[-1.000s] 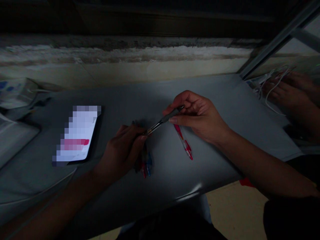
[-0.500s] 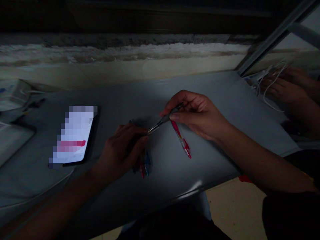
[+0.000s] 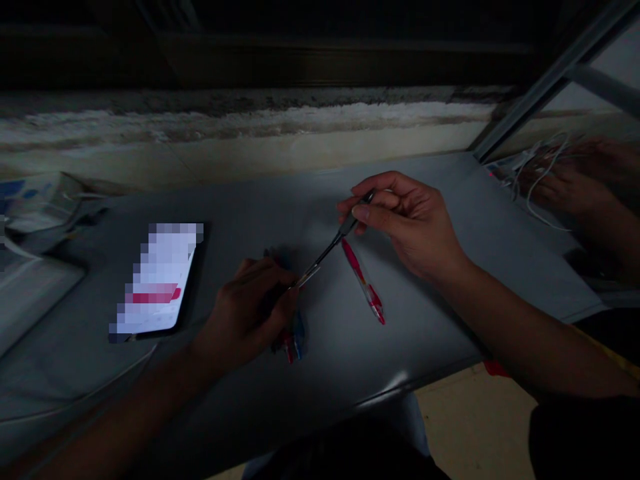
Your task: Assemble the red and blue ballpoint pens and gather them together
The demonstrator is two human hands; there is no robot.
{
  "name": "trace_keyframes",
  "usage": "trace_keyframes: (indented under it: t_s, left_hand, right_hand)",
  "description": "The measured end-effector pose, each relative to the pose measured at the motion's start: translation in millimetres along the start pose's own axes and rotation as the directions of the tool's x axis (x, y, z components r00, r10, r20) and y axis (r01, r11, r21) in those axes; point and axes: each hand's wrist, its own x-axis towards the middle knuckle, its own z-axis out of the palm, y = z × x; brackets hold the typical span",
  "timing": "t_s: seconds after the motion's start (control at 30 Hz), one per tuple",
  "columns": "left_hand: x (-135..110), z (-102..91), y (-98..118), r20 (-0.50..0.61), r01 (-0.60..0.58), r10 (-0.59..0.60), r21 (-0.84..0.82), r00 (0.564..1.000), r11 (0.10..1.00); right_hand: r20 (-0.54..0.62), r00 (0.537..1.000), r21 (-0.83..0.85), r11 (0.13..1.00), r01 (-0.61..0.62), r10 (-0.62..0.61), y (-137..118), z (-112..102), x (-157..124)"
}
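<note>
Right hand (image 3: 405, 227) pinched a slim metal-shafted tool (image 3: 330, 252) by its dark handle, the grip pressed firmly together, its tip reaching the curled left hand (image 3: 247, 310). That hand's grip was too shadowed to read. Blue-and-red pens (image 3: 295, 340) lay just under it, and a red pen (image 3: 363, 282) lay beneath the shaft on the grey bench (image 3: 400, 347). Poor light was the risk: a misjudged tip could jab the fingers or scatter the pens. Farther left sat a phone (image 3: 160, 280) — its screen blurred.
</note>
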Motion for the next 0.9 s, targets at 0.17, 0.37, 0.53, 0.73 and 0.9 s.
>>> trace_keyframes:
  t_s: [0.17,0.37,0.53,0.73,0.9]
  left_hand:
    - [-2.8,2.5,-0.8,-0.004,-0.031,0.031,0.009,0.999,0.999]
    - [-4.0,5.0,-3.2,-0.008,-0.097,0.097,0.067,0.995,0.993]
    - [-5.2,5.1,-8.6,-0.044,-0.072,0.077,0.097,0.996,0.993]
    - [-3.2,3.9,-10.0,-0.057,-0.109,0.119,0.151,0.991,0.983]
    - [-2.7,3.7,-8.8,-0.041,-0.076,0.084,0.167,0.996,0.983]
  right_hand:
    - [0.256,0.96,0.057,0.99,-0.131,0.112,8.7,9.5,-5.8]
    - [0.244,0.94,-0.263,0.949,-0.174,0.24,8.2,9.9,-12.0]
    - [0.39,0.904,-0.29,0.955,-0.058,0.174,-2.2,-4.0,-4.9]
    - [0.381,0.88,-0.544,0.839,-0.037,0.286,-10.9,-11.3,-4.0]
    - [0.416,0.897,-0.456,0.888,0.061,0.152,-10.1,-10.8,-4.0]
